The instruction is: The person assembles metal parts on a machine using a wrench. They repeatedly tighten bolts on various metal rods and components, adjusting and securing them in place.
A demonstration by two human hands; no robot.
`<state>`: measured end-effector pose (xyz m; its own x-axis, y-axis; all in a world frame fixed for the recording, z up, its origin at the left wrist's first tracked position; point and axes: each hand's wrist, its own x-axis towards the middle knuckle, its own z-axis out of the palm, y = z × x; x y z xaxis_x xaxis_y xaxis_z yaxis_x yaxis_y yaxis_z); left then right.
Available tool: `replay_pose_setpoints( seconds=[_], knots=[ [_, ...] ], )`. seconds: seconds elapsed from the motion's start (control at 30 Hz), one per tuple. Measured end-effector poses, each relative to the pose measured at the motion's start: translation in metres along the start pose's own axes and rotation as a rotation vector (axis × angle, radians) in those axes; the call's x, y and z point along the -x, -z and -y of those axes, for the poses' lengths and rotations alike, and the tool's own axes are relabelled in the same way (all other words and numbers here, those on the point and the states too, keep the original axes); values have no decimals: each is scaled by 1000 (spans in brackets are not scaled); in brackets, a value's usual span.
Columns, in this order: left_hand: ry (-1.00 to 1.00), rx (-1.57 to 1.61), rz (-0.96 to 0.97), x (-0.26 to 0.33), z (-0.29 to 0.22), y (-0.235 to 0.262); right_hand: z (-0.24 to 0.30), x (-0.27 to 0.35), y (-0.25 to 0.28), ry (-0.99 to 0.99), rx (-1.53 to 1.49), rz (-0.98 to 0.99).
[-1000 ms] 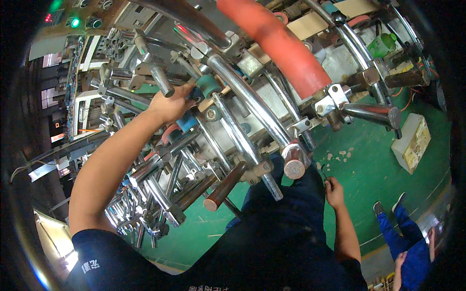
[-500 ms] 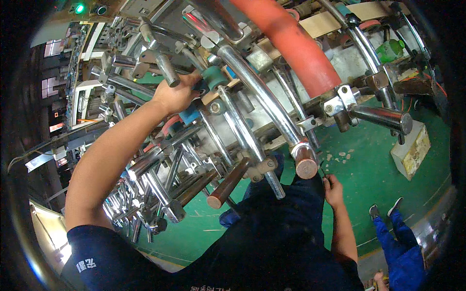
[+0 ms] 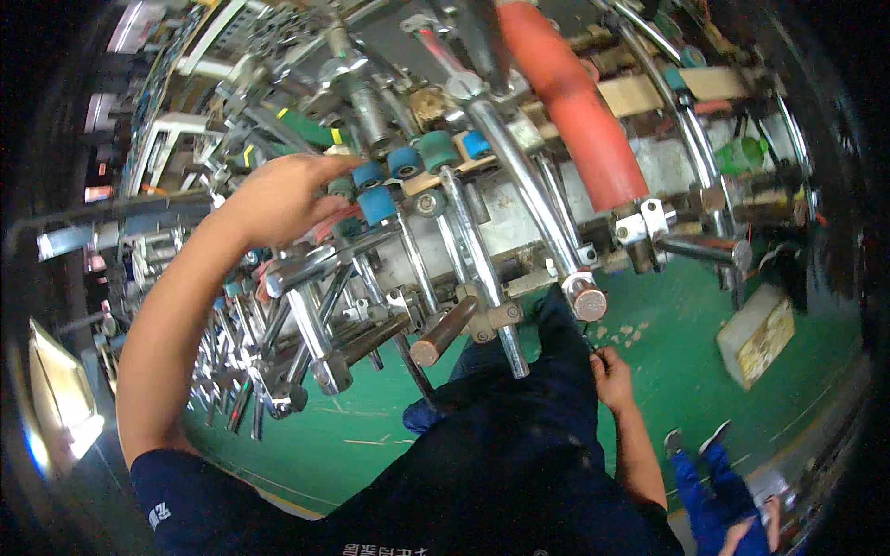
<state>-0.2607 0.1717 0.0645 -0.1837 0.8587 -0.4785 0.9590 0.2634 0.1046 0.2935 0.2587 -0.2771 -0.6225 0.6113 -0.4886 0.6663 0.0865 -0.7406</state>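
On the left, my left hand (image 3: 289,196) reaches over the machine, index finger stretched toward a blue roller (image 3: 368,175). A dark green roller (image 3: 341,188) lies between the finger and the thumb side; whether the hand touches it I cannot tell. Next to these are another blue roller (image 3: 377,205), a red roller (image 3: 326,222) and a larger green roller (image 3: 437,148) on a metal rod. Low beside my right leg, my right hand (image 3: 611,378) is closed around something thin and dark, mostly hidden by the fingers.
Chrome rods (image 3: 519,176) with clamp blocks stick out toward me. A thick red tube (image 3: 593,130) slants across the machine. A green bottle (image 3: 740,156) lies at the far right. A pale block (image 3: 756,335) sits on the green floor; another person (image 3: 718,496) is at lower right.
My left hand has drawn back left from beside the larger green roller, uncovering the blue rollers. The view has shifted somewhat; my right hand stays low and closed.
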Motion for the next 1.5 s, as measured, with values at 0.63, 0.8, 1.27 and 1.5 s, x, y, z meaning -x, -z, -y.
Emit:
replay_pose_setpoints(
  seconds=[0.63, 0.8, 1.27, 1.5],
  knots=[
    [622, 68, -894, 301, -89, -151, 365, -15, 29, 435, -340, 168],
    [683, -83, -1021, 304, -70, -181, 417, -55, -10, 309, -214, 164],
    [75, -86, -1736, 292, -28, -227, 429, -199, -72, 764, 720, -138],
    [66, -244, -1799, 287, -21, -235, 421, -236, -92, 847, 933, -196]
  ],
)
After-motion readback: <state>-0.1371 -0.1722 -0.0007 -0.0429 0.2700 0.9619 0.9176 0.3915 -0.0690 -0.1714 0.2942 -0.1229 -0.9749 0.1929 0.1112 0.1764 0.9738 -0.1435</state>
